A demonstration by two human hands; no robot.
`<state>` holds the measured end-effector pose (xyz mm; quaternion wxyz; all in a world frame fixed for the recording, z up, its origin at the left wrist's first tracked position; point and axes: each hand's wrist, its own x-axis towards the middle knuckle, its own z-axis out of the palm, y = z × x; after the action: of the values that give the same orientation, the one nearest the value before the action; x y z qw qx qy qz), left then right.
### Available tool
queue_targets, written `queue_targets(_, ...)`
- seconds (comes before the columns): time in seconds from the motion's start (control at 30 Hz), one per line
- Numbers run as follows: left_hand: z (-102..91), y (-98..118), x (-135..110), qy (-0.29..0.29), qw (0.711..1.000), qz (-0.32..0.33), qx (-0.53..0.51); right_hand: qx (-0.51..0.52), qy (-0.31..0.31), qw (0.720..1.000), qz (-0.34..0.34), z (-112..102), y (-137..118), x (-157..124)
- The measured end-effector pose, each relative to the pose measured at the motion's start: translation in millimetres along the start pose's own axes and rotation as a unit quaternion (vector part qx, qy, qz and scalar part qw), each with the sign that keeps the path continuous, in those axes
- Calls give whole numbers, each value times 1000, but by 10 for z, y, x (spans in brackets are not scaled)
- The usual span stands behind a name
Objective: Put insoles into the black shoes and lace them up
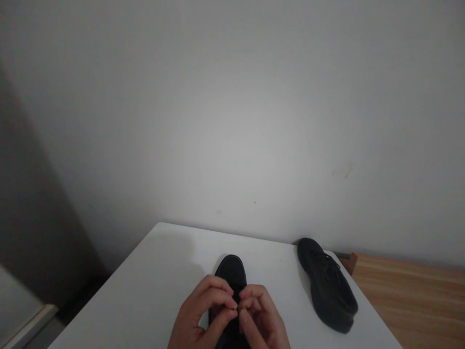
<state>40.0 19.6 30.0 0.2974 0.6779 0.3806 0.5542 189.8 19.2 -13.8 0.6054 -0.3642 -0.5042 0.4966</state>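
A black shoe (231, 267) lies on the white table with its rounded toe pointing away from me. Over its middle, my left hand (209, 310) is closed in a pinch, thumb against fingertips. My right hand (262, 315) pinches in the same way, its fingertips almost meeting those of the left. Whatever sits between the fingertips is too small and dark to make out. Both hands cover the lacing area and much of the shoe's rear. A second black shoe (329, 286), with laces across its top, rests at the table's right side.
The white table (145, 281) stands close to a pale grey wall (232, 121). Beyond its right edge is a wood-grain surface (410, 291). A dark area lies past the left edge, with a pale-edged panel (32, 325) at the lower left.
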Motion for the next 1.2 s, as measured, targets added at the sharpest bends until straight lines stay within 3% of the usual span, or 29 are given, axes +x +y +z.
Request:
queue_targets(0.2, 75, -153, 13, -5, 1000, 5, 3, -107, -118, 986, -53, -104, -17, 91)
queue_targets(0.3, 113, -356, -51, -49, 998, -32, 8, -139, -96, 984, -61, -176, -70, 117)
queue_targets(0.37, 153, -496, -105, -101, 994, -37, 22, -162, -67, 981, -78, -184, -96, 118)
queue_targets(0.43, 205, -621, -153, -119, 992, -29, 39, -190, -75, 973, -106, -168, -117, 117)
queue_targets(0.57, 299, -827, -200, -85, 994, 22, 57, -243, -142, 939, -196, -108, -164, 126)
queue_targets(0.67, 326, -922, -200, -68, 994, 64, 61, -273, -134, 919, -252, -66, -191, 138)
queue_targets(0.77, 303, -887, -187, -61, 993, 78, 67, -283, -141, 906, -281, -47, -205, 157)
queue_targets(0.87, 244, -723, -165, -52, 995, 49, 63, -273, -113, 920, -258, -44, -223, 176)
queue_targets(0.97, 202, -572, -146, -49, 997, 16, 52, -251, -57, 948, -188, -27, -267, 186)
queue_targets(1.07, 226, -549, -141, -28, 999, 2, 32, -197, -25, 971, -131, -5, -310, 204)
queue_targets(1.2, 313, -590, -99, 25, 997, -68, 21, -90, 20, 994, -53, -58, -290, 295)
